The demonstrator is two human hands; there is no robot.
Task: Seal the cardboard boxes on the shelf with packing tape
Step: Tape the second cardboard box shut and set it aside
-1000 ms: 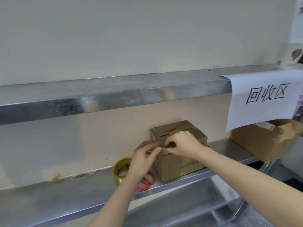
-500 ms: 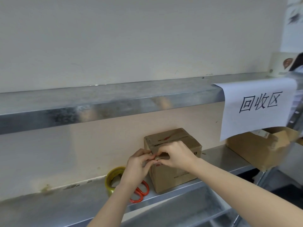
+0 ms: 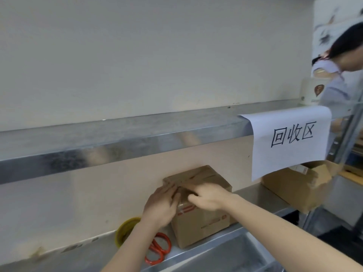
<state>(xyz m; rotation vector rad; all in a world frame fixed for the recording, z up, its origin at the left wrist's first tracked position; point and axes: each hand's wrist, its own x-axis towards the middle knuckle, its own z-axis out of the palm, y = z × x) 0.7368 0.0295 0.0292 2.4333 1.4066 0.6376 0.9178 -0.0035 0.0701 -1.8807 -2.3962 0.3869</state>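
A small closed cardboard box (image 3: 206,226) stands on the metal shelf (image 3: 78,256), with tape running along its top seam. My left hand (image 3: 161,205) lies flat against the box's front left corner, fingers straight and pressing. On the front top edge rests my right hand (image 3: 208,197), its fingers over the tape and its thumb pointing left; the fingertips are partly hidden. A yellow roll of packing tape (image 3: 125,230) lies on the shelf left of the box, partly behind my left forearm.
Orange-handled scissors (image 3: 159,250) lie by the box's front left corner. A larger cardboard box (image 3: 294,185) sits to the right under a hanging paper sign (image 3: 290,140). An upper metal shelf (image 3: 117,138) runs overhead. Another person (image 3: 337,75) stands at far right.
Both hands were pinching at the box's front top edge. Now my left hand has flattened onto the front corner and my right hand lies spread over the edge.
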